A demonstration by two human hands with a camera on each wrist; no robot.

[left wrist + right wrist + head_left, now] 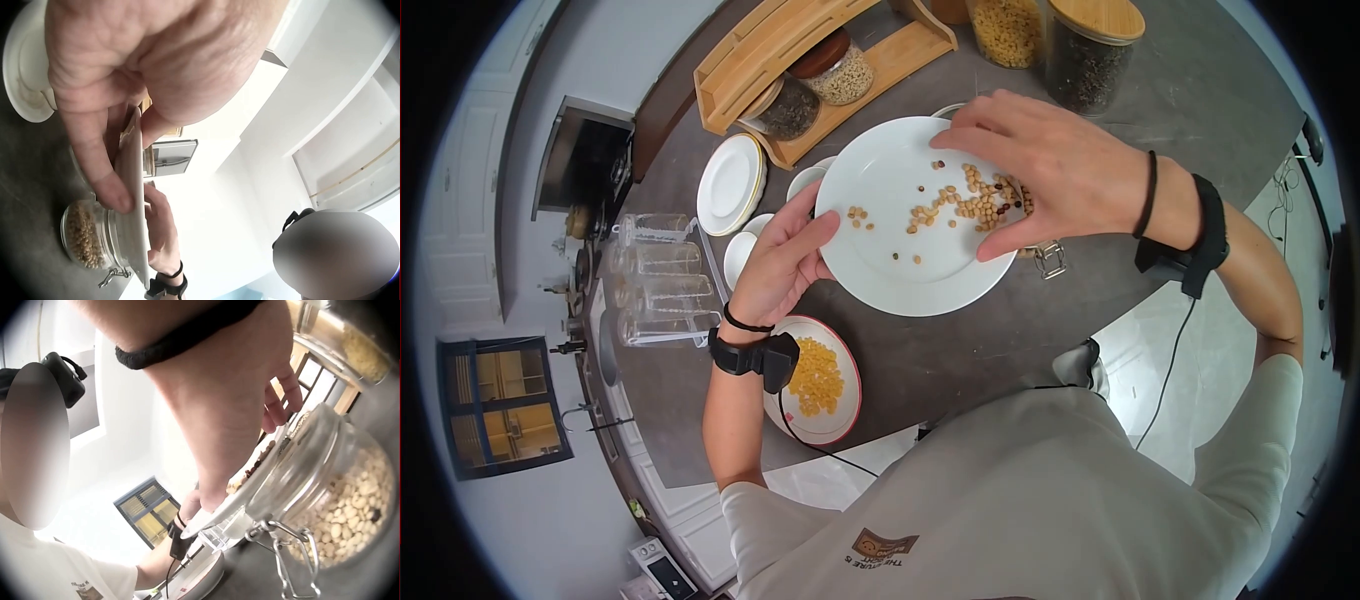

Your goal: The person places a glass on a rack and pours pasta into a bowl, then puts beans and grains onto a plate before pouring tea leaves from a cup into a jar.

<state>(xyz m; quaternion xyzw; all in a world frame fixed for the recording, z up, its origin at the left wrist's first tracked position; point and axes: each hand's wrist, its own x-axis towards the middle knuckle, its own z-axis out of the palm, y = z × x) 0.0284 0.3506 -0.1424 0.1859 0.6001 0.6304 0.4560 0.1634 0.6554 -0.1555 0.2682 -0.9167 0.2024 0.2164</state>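
Note:
My left hand [778,262] grips the rim of a white plate [925,285], thumb on top and fingers underneath. Pale beans [975,207], with a few dark red ones among them, lie on the plate, mostly toward its right side. Over that side arches my right hand [1065,170], thumb and fingers spread around the beans at the rim. Under the plate's right edge stands a glass clip-top jar [340,509] partly filled with similar beans. From the left wrist view the plate is seen edge-on, tilted, right over the jar's mouth.
A red-rimmed plate of yellow kernels [815,378] sits near my left forearm. Stacked white plates [731,185], small white cups [740,255] and clear glasses [665,280] stand to the left. Behind are a wooden rack [905,50] with jars and a large wooden-lidded jar [1090,60].

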